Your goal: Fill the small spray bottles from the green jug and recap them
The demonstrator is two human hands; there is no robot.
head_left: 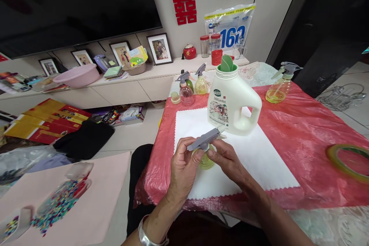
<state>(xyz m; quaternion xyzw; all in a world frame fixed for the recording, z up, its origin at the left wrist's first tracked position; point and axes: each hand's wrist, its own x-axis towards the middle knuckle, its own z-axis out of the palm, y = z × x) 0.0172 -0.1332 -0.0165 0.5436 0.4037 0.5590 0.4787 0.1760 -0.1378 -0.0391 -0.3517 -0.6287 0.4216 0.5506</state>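
Both hands are at a small yellow spray bottle [206, 162] with a grey trigger head [205, 139], over the white mat [245, 177]. My left hand [184, 161] has its fingers closed around the left of the head and neck. From the other side, my right hand [226, 159] pinches the neck below the head. Most of the bottle's body is hidden behind the hands. Just beyond them stands a large cream jug [233, 96], uncapped, with a green scoop-like piece [227, 63] in its mouth.
A pink spray bottle [186, 94] and a yellow one [201, 83] stand at the back left of the red-covered table [296, 134]. Another spray bottle [279, 88] holds yellow liquid at the back right. A tape roll [336, 161] lies right. Colourful beads [57, 203] cover part of a pink surface left.
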